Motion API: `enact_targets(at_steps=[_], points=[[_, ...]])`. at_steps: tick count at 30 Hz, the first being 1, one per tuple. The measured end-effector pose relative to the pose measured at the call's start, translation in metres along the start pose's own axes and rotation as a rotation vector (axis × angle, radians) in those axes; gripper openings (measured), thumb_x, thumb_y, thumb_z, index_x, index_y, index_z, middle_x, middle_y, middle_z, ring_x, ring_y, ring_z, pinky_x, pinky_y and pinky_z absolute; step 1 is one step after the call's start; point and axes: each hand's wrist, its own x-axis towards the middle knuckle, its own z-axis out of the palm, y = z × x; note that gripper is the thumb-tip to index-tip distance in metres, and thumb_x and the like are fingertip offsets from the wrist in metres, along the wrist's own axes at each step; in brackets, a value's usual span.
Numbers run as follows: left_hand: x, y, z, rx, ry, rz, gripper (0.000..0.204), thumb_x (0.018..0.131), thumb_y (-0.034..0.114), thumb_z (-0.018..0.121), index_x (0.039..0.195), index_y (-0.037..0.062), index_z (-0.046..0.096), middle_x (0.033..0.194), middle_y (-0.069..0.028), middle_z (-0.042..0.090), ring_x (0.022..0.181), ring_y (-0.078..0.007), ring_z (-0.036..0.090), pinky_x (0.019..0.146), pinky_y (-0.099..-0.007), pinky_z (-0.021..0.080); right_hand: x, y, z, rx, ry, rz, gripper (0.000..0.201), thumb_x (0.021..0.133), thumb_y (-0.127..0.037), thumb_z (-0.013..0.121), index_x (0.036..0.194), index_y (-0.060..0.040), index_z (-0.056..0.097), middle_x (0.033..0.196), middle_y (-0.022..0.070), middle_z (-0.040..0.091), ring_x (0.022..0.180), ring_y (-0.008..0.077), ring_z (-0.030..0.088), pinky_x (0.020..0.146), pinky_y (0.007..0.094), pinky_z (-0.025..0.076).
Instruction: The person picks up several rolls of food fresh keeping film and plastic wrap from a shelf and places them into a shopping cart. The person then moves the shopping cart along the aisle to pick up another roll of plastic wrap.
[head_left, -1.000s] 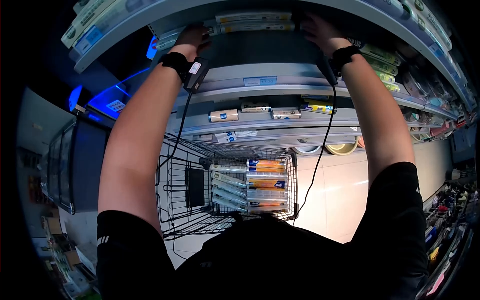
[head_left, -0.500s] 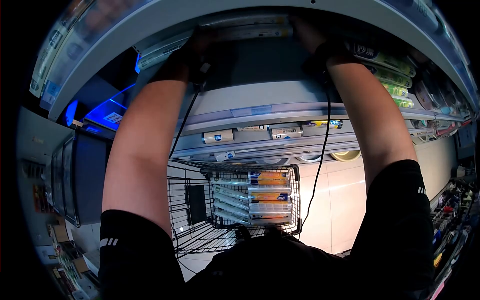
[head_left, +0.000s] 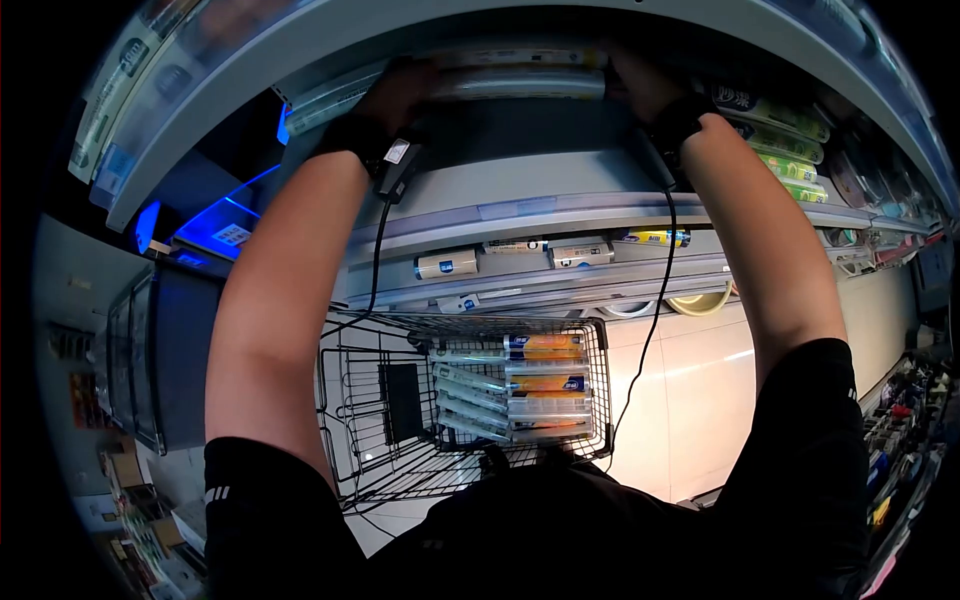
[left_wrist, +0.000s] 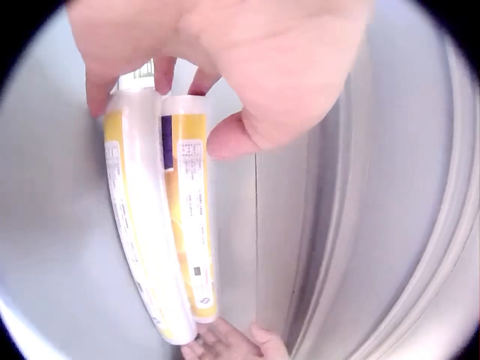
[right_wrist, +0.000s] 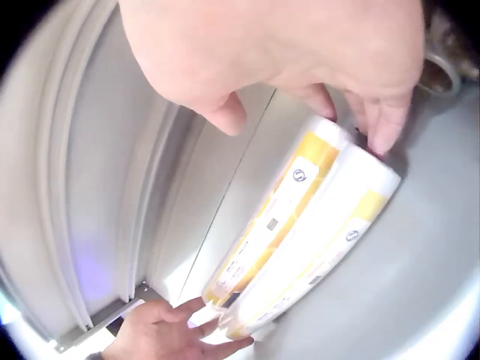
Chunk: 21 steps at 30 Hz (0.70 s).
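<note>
Two long plastic-wrapped rolls with yellow and white labels lie side by side on a shelf, the front roll [head_left: 520, 84] and the rear roll [head_left: 520, 57]. My left hand [head_left: 400, 92] holds their left ends; in the left wrist view that hand [left_wrist: 232, 60] has its thumb against the side of one roll [left_wrist: 193, 217] and its fingers bent over the ends. At the right ends is my right hand [head_left: 645, 82]. The right wrist view shows this hand [right_wrist: 292, 52] with fingertips touching the ends of both rolls [right_wrist: 281, 202] and its thumb held apart from them.
Below the shelf stands a wire shopping cart [head_left: 607, 400] holding several wrapped rolls [head_left: 545, 384]. Lower shelves carry small rolls [head_left: 447, 264]. Green packs [head_left: 795, 170] lie right of my right hand, clear-wrapped rolls [head_left: 335, 98] left of my left. A shelf edge [head_left: 400, 28] arches overhead.
My right hand has come up against the right ends of the rolls. The front roll sits a little farther from the rear one. The head view has shifted, so the cart appears lower.
</note>
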Motion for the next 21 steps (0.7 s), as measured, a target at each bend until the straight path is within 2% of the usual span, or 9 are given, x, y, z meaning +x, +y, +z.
enact_targets(at_steps=[2,3,6,8,10,12,14,16,21], points=[[0.003,-0.030,-0.023,0.587,-0.092,0.483,0.023,0.083,0.022,0.059,0.102,0.0110,0.054,0.108,-0.0058,0.049,0.107,-0.0172,0.047,0.087,-0.0354,0.046,-0.015,-0.005,0.000,-0.041,0.082,0.052,0.050,0.088,-0.042,0.052,0.124,-0.0076,0.045,0.117,0.0132,0.051,0.112,0.0217,0.046,0.097,0.0361,0.033],[-0.012,-0.006,-0.005,-0.089,0.010,-0.040,0.024,0.081,0.017,0.060,0.102,0.0101,0.053,0.109,-0.0063,0.050,0.106,-0.0167,0.048,0.083,-0.0336,0.047,-0.013,-0.003,-0.003,0.000,0.038,0.089,0.044,0.088,-0.039,0.054,0.118,-0.0062,0.049,0.112,0.0117,0.052,0.108,0.0199,0.047,0.095,0.0334,0.036],[-0.048,0.016,0.015,-0.072,0.210,-0.068,0.033,0.079,0.012,0.059,0.111,0.0091,0.050,0.109,-0.0065,0.050,0.105,-0.0165,0.050,0.080,-0.0325,0.048,-0.056,-0.032,0.011,0.114,-0.022,-0.039,0.039,0.088,-0.036,0.054,0.113,-0.0061,0.051,0.111,0.0104,0.053,0.105,0.0181,0.048,0.094,0.0316,0.036],[-0.082,0.028,0.028,-0.222,0.288,0.089,0.046,0.078,0.011,0.058,0.122,0.0109,0.042,0.098,-0.0044,0.054,0.085,-0.0141,0.052,0.073,-0.0293,0.045,-0.081,-0.048,0.013,0.020,-0.026,-0.015,0.037,0.088,-0.034,0.052,0.112,-0.0048,0.052,0.112,0.0094,0.053,0.105,0.0180,0.048,0.095,0.0309,0.035],[-0.103,0.033,0.024,-0.238,0.213,0.168,0.050,0.078,0.011,0.059,0.125,0.0090,0.040,0.094,-0.0039,0.056,0.080,-0.0138,0.050,0.070,-0.0271,0.041,-0.111,-0.059,0.021,0.043,0.032,0.049,0.039,0.089,-0.033,0.050,0.116,-0.0043,0.050,0.117,0.0101,0.051,0.110,0.0191,0.045,0.098,0.0326,0.034],[-0.123,0.035,0.011,-0.128,0.126,0.036,0.053,0.078,0.011,0.059,0.126,0.0038,0.037,0.089,-0.0019,0.053,0.077,-0.0107,0.043,0.067,-0.0249,0.034,-0.145,-0.059,0.030,0.049,0.022,0.065,0.043,0.090,-0.033,0.048,0.122,-0.0046,0.047,0.124,0.0099,0.049,0.116,0.0207,0.043,0.101,0.0362,0.030],[-0.166,0.037,0.024,-0.228,0.156,0.238,0.058,0.079,0.011,0.058,0.130,0.0040,0.034,0.088,-0.0012,0.050,0.075,-0.0098,0.041,0.067,-0.0240,0.032,-0.177,-0.070,0.042,0.167,-0.133,-0.058,0.039,0.088,-0.036,0.050,0.117,-0.0095,0.048,0.122,0.0050,0.049,0.111,0.0149,0.045,0.098,0.0323,0.030],[-0.213,0.046,0.034,-0.214,0.141,0.375,0.067,0.078,0.010,0.058,0.137,0.0037,0.027,0.089,-0.0021,0.048,0.075,-0.0087,0.039,0.066,-0.0242,0.032,-0.229,-0.092,0.073,0.092,0.151,-0.003,0.037,0.087,-0.031,0.050,0.120,-0.0131,0.048,0.120,0.0031,0.053,0.113,0.0147,0.044,0.099,0.0352,0.028],[-0.320,0.026,0.050,-0.109,0.159,0.344,0.077,0.079,0.009,0.057,0.144,0.0073,0.016,0.125,-0.0150,0.039,0.112,-0.0219,0.045,0.098,-0.0314,0.034,-0.316,-0.058,0.084,0.231,0.153,-0.136,0.043,0.089,-0.032,0.050,0.125,-0.0093,0.043,0.121,0.0049,0.051,0.115,0.0165,0.042,0.099,0.0354,0.028]])
